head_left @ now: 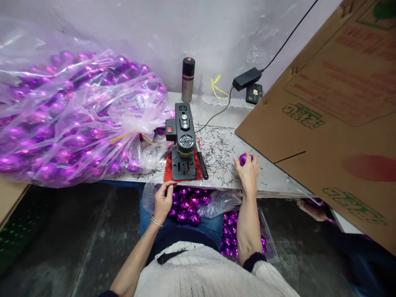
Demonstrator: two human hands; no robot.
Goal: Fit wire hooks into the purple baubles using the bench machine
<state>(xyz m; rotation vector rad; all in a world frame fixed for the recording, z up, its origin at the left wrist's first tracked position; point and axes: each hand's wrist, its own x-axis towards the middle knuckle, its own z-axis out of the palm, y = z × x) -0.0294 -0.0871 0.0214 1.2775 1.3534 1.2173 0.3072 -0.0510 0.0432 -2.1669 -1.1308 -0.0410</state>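
Observation:
My right hand (pixel 248 172) rests on the white table (pixel 272 181) and is closed around a shiny purple ball (pixel 243 159). My left hand (pixel 163 199) hovers at the table's front edge, its fingers curled over a clear bag of purple balls (pixel 185 204) in my lap; what it pinches is hidden. A small black press machine (pixel 184 136) stands between both hands on a black base plate (pixel 183 165) over a red mat.
A big clear plastic bag full of purple balls (pixel 68 119) fills the left. A spray can (pixel 187 79) and power adapter (pixel 246 78) stand at the wall. A large cardboard sheet (pixel 334 115) leans at right. Small metal scraps (pixel 219 150) litter the table.

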